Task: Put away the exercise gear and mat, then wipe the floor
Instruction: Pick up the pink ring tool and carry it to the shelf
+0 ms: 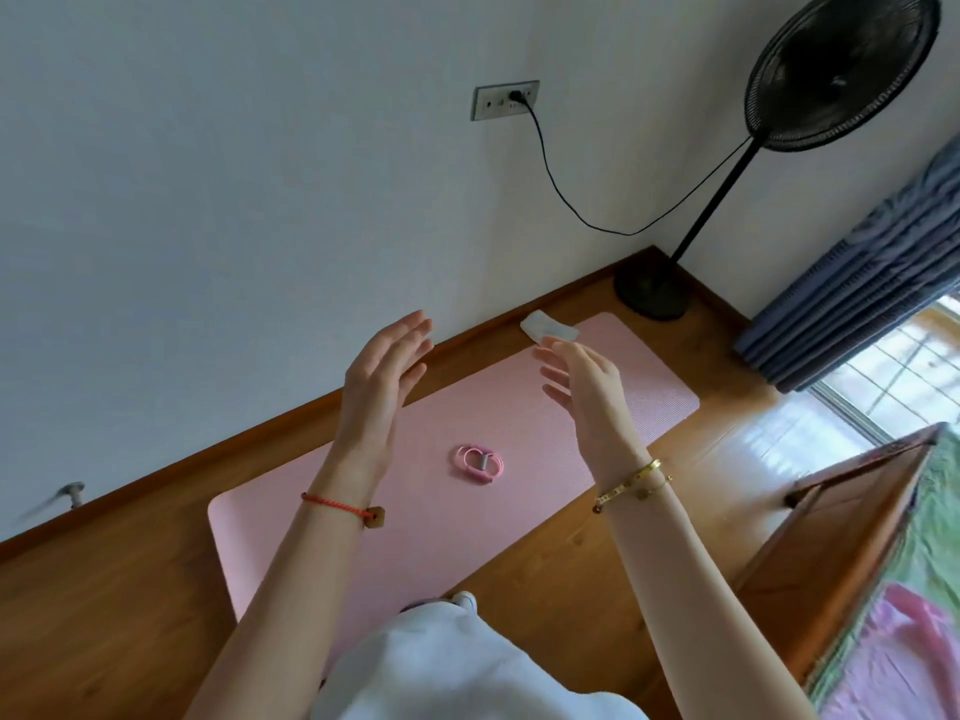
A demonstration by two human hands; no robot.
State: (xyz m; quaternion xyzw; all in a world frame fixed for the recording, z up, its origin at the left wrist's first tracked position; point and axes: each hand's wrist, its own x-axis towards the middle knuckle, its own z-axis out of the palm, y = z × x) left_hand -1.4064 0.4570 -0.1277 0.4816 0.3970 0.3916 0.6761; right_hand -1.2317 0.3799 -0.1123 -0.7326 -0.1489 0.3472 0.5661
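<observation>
Two empty hands up in the air, that's where things stand. Left hand [387,371] and right hand [584,387] are both raised in front of the person, fingers spread loose, palms roughly facing each other, gripping nothing.

Nothing's been put away yet as far as I can tell. The mat [415,517] is flat on the wood floor [114,615], right along the wall [208,200]. Its long axis runs diagonally away from the person, near-left to far-right in the shot, toward the fan [810,96] in the corner. The near short end is by the person's feet.

The bit that matters: the band [480,462], a pink looped thing with a grey middle, sits about midway along the mat. It's below and between the two hands, well clear of both. In the frame it looks slightly closer to the right wrist side, but honestly either hand could drop onto it. My guess is the band goes first, since you can't roll the mat with stuff on it.

Also a white cloth [548,327] at the far end, half on the mat's corner, just past the right fingertips in the view. Probably the floor wipe for later.
</observation>
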